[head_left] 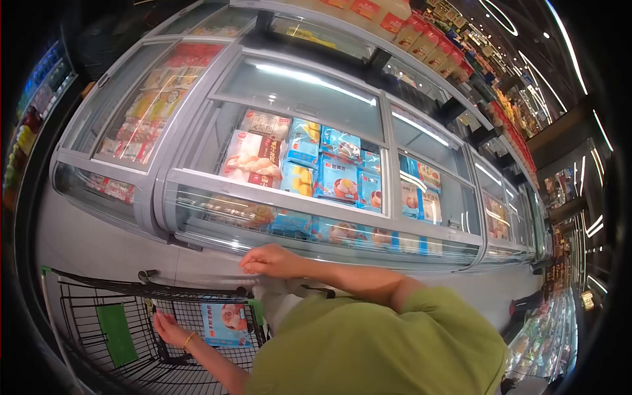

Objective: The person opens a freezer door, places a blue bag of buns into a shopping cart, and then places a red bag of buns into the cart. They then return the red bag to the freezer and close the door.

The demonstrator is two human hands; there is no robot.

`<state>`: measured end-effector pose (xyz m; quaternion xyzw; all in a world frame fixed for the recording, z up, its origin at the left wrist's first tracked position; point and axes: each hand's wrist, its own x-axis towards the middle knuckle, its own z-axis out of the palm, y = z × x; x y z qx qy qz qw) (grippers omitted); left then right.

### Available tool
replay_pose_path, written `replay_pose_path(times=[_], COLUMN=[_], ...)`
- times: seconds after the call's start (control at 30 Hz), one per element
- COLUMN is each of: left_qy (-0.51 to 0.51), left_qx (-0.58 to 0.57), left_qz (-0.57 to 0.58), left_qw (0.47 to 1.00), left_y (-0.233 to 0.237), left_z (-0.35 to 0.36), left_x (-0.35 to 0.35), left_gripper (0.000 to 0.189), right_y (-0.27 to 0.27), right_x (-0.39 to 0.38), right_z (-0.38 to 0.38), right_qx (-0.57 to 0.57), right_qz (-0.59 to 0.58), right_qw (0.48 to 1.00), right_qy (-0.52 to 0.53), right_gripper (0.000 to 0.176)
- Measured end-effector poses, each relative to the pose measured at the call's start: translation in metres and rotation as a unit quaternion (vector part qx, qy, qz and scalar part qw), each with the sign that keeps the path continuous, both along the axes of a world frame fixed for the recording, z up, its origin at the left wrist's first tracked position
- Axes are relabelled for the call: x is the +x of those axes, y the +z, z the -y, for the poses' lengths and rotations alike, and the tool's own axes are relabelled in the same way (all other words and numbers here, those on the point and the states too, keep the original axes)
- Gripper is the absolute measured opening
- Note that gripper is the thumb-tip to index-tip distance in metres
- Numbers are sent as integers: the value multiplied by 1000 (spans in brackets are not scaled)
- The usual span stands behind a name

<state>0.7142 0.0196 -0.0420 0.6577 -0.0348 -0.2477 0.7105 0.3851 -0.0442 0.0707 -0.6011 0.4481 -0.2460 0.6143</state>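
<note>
- The blue bag (226,324) lies in the near left of the scene, inside the cart (99,283); its front shows a picture of round, filled food in a bowl.
- The left hand (172,331), with a thin gold bracelet (189,340) at its wrist, is over the cart, just left of the blue bag. Its fingers point toward dark parts of the cart; I cannot tell whether they are apart, together or clamped on something.
- The right hand (270,261) is above the floor between the cart and the freezer, its fingers loosely curled together, with nothing visible in them.
- The cart has black wire sides, a green panel (117,334) left of the left hand, and green corner parts.
- A green shirt (375,345) covers the person's torso at the near side.
- The freezer (394,178) stands beyond the cart, with glass lids on top. Blue packs (339,179) fill its middle, and large white and brown packs (251,158) lie left of them.
- The left freezer (107,170) holds red, white and yellow packs under glass.
- Bottles with red labels (388,18) line a shelf at the far side.
- Clear-wrapped green goods (543,345) are at the near right.
</note>
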Motion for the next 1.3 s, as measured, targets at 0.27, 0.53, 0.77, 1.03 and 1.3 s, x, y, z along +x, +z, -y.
replay_pose_path(times=[0.27, 0.53, 0.77, 1.03, 1.3], left_qy=[-304, -780, -897, -842, -805], left_qx=[-84, -39, 59, 192, 40], left_qz=[103, 325, 175, 100, 197], left_qw=[943, 533, 402, 494, 558], left_y=[121, 96, -2, -100, -145], left_z=[112, 171, 238, 326, 402], left_x=[-162, -353, -457, -557, -666], left_gripper=[13, 33, 44, 48, 56], right_y=[-10, -53, -129, -258, -281], right_x=[-156, -283, -333, -400, -449], right_z=[38, 60, 139, 206, 214], right_qx=[-3, 129, 168, 254, 196], right_qz=[150, 153, 239, 350, 309], right_qw=[962, 864, 718, 486, 424], right_qy=[-228, -462, -632, -759, -829], right_gripper=[22, 31, 43, 36, 34])
